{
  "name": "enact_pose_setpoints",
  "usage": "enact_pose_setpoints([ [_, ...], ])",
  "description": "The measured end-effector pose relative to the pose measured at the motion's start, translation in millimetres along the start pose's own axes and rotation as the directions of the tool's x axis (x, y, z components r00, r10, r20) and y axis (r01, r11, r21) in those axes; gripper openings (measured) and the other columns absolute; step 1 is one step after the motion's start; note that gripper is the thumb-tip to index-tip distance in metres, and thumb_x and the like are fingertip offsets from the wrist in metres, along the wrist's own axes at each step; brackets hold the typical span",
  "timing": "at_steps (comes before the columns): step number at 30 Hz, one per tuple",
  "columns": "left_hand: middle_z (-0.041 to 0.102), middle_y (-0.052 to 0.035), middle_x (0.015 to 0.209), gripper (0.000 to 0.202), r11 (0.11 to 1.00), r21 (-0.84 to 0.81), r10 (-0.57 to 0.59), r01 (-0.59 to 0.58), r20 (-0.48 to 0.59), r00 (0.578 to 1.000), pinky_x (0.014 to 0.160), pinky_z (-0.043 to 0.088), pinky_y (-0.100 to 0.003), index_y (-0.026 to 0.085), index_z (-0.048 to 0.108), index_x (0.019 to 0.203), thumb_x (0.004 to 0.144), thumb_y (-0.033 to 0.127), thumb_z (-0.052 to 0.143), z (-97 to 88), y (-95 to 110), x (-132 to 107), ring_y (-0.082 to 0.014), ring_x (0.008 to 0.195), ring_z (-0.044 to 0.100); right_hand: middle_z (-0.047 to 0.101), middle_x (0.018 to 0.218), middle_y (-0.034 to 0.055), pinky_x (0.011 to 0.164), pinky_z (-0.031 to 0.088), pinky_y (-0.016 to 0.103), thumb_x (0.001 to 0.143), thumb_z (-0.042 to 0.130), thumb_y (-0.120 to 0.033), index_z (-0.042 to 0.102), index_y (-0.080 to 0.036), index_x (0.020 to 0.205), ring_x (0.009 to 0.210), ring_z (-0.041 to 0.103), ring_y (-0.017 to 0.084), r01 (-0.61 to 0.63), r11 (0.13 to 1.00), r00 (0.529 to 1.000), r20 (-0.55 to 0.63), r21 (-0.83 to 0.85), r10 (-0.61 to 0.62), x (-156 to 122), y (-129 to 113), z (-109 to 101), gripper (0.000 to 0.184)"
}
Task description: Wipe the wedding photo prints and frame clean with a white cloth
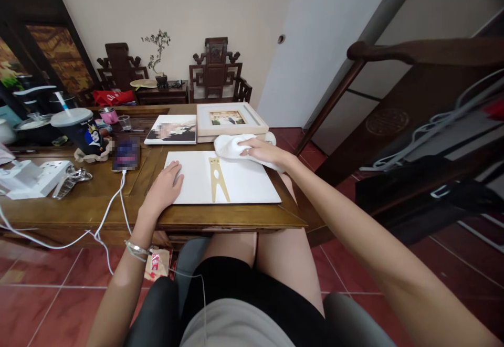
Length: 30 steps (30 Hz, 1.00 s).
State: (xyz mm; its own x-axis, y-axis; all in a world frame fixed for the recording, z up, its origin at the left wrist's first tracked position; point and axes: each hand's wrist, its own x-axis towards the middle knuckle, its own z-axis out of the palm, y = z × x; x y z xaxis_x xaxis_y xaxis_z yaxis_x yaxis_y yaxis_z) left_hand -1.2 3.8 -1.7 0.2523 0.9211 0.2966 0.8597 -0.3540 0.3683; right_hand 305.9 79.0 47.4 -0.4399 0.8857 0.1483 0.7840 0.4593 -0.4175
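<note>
A flat white panel (192, 184) lies on the wooden table in front of me, with a gold, forked stand-like piece (214, 176) on its upper face. It may be the back of a picture frame, but I cannot tell for certain. My left hand (167, 184) rests on the panel's left edge, fingers stretched out and holding nothing. Over the panel's far right corner, my right hand (262, 150) grips a bunched white cloth (228, 146). The cloth hides that corner and part of the far edge.
Behind the panel are a pale-framed picture (202, 121) and a photo panel (185, 126). To the left stand a lidded cup (92, 137), a phone (126, 154) on a white cable, a metal clip-like object (69, 179) and a power strip (49, 179). A wooden chair (394, 53) is at right.
</note>
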Motion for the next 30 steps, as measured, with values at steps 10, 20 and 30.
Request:
enact_pose_setpoints([
  [10,0.049,-0.0184,0.144,0.045,1.000,-0.007,0.004,-0.004,-0.004,1.000,0.115,0.032,-0.047,0.006,0.055,0.130,0.093,0.027,0.037,1.6,1,-1,-0.0277,0.139,0.040,0.067,0.098,0.0111,0.099,0.042,0.044,0.079,0.044,-0.029,0.070,-0.019,0.096,0.117,0.054,0.033,0.005,0.998,0.976,0.217,-0.058,0.007,-129,-39,-10,0.033],
  [20,0.051,-0.0175,0.143,0.043,0.999,0.008,0.041,-0.041,0.009,0.999,0.115,0.032,-0.047,0.009,0.055,0.127,0.093,0.026,0.035,-0.9,1,-1,-0.0274,0.139,0.040,0.068,0.102,0.0083,0.098,0.043,0.046,0.080,0.047,-0.029,0.070,-0.022,0.099,0.112,0.057,0.032,0.012,0.999,0.981,0.194,-0.035,-0.005,-109,-37,-12,0.031],
  [30,0.049,-0.0181,0.144,0.045,1.000,0.001,0.030,-0.030,0.010,1.000,0.116,0.031,-0.045,0.008,0.055,0.129,0.093,0.028,0.036,-1.8,1,0,-0.0269,0.139,0.040,0.063,0.130,0.0112,0.106,0.035,0.043,0.081,0.049,-0.020,0.068,-0.016,0.115,0.123,0.051,0.031,-0.066,0.998,0.997,0.038,0.024,0.065,-6,0,-6,0.039],
])
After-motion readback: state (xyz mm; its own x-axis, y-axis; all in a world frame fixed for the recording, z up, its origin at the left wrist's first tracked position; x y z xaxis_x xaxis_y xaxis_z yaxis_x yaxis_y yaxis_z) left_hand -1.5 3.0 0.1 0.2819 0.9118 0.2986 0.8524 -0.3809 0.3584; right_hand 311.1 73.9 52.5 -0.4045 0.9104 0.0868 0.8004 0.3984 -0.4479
